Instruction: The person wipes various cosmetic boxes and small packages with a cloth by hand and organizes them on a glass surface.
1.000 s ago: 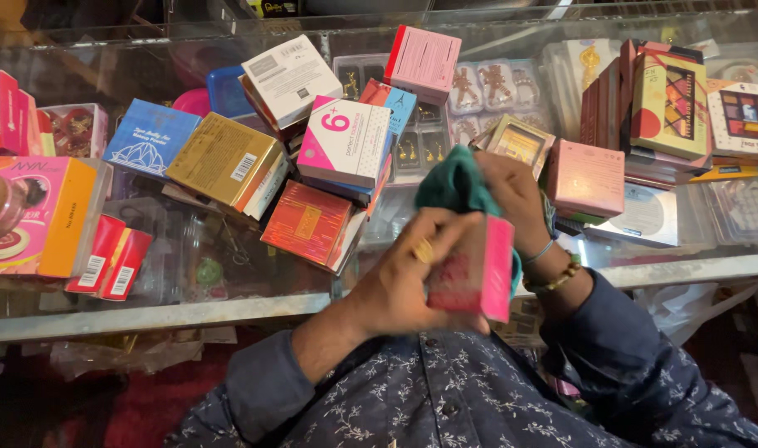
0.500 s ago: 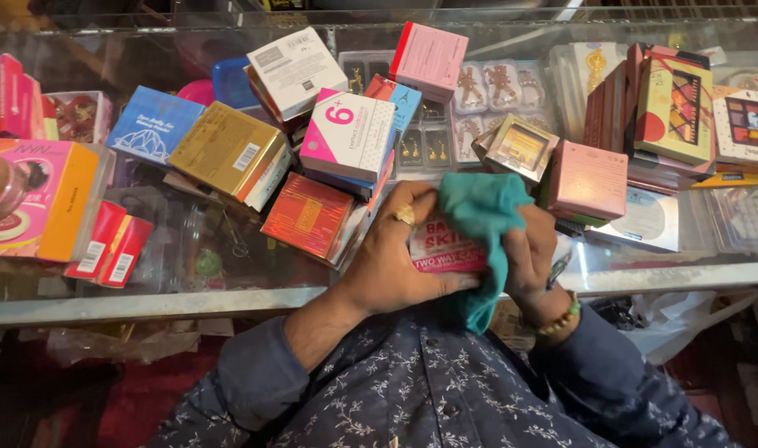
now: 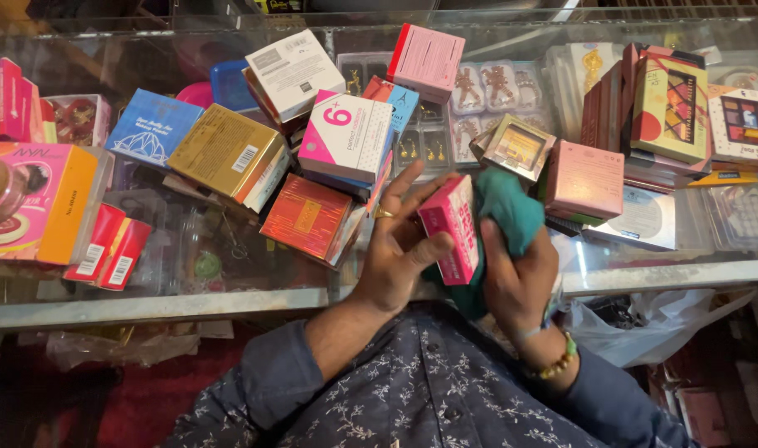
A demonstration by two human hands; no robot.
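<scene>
Pink and small, the box (image 3: 451,230) stands between our hands over the glass counter (image 3: 229,300), long axis roughly upright, our left hand (image 3: 398,255) pinching its edge while our right hand (image 3: 516,274) presses a bunched teal cloth (image 3: 505,207) against its side.

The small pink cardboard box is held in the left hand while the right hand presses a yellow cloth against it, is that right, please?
Not quite: the cloth is teal green, not yellow. The head view shows the left hand holding the small pink cardboard box while the right hand presses the bunched cloth against it, above the glass counter.
</scene>
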